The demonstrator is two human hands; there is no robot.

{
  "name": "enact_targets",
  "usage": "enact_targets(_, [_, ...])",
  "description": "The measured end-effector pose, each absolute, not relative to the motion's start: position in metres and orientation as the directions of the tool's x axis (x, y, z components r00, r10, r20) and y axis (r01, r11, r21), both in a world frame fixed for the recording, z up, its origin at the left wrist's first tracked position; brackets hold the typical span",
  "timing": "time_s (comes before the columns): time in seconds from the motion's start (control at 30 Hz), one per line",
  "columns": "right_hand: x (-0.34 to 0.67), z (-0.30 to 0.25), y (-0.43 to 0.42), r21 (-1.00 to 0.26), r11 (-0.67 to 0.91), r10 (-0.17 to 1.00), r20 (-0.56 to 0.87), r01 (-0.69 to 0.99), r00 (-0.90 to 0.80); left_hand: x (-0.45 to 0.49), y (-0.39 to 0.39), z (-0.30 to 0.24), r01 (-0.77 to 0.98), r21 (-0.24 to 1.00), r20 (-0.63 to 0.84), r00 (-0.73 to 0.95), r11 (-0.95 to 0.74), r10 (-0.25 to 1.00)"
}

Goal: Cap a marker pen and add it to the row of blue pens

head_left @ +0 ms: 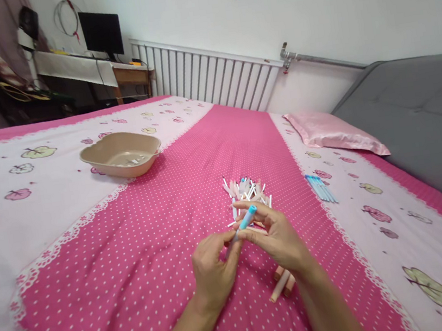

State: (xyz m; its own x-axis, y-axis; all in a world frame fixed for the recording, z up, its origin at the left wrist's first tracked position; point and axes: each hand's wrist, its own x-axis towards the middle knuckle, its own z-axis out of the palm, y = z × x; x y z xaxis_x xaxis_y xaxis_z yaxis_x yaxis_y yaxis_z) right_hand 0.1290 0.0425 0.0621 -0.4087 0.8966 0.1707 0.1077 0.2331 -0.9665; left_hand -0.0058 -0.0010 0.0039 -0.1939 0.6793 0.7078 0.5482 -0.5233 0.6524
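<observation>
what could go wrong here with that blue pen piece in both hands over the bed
1. The left hand and right hand pinch the blue pen piece only at the fingertips, so it may slip onto the soft bedspread.
2. The loose pile of pen parts lies just beyond the hands; a nudge could scatter it.
3. The pink pieces under the right wrist could roll or get pressed.

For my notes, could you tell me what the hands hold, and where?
A blue pen: right hand fingers on its barrel, left hand fingers at its lower end.
</observation>
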Motion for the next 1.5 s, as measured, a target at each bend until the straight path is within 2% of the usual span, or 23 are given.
enact_targets(0.1, [0.126, 0.063, 0.041, -0.962, 0.254, 0.890, 0.192, 0.099, -0.414, -0.006, -0.001, 0.003, 0.574, 0.643, 0.722, -0.235, -0.506, 0.651])
enact_targets(0.2, [0.127, 0.064, 0.040, -0.969, 0.238, 0.889, 0.189, 0.067, -0.417, -0.006, -0.001, 0.003, 0.546, 0.676, 0.689, -0.230, -0.494, 0.688])
enact_targets(0.37, [0.137, 0.068, 0.042, -0.983, 0.176, 0.909, 0.180, -0.045, -0.376, -0.007, -0.001, 0.006, 0.473, 0.749, 0.562, -0.081, -0.465, 0.823])
enact_targets(0.6, [0.143, 0.068, 0.045, -0.986, 0.152, 0.894, 0.167, -0.070, -0.417, -0.005, 0.000, 0.007, 0.416, 0.785, 0.488, 0.039, -0.459, 0.872])
enact_targets(0.8, [0.142, 0.065, 0.047, -0.982, 0.187, 0.894, 0.186, -0.036, -0.408, -0.006, 0.001, 0.007, 0.409, 0.797, 0.476, 0.026, -0.444, 0.879])
enact_targets(1.13, [0.138, 0.062, 0.045, -0.970, 0.245, 0.893, 0.229, -0.008, -0.387, -0.007, 0.001, 0.004, 0.425, 0.770, 0.554, -0.073, -0.476, 0.830])
enact_targets(1.5, [0.133, 0.062, 0.042, -0.970, 0.242, 0.897, 0.222, 0.005, -0.383, -0.007, 0.000, -0.002, 0.488, 0.749, 0.578, -0.150, -0.448, 0.802])
